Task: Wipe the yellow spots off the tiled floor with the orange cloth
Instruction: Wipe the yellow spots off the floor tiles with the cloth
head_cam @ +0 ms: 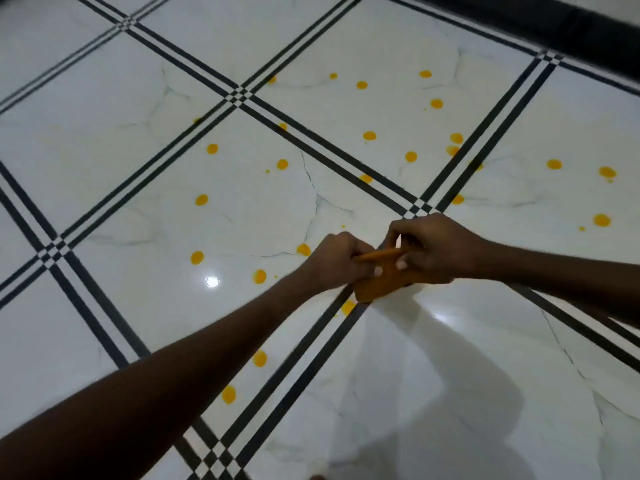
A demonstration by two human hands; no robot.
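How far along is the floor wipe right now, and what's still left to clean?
Barely started, by the look of it. Done: nothing clearly wiped; the tile nearest the right arm shows no spots. In hand: both the left hand and right hand grip the orange cloth, bunched just above the floor. Left: many yellow spots remain scattered across the tiled floor, including one beside the cloth.

Glossy white marble-look floor tiles [121, 174] crossed by triple black lines [194, 150]; a ceiling light's glare [212, 281] reflects, and a dark strip [571, 26] borders the far edge.
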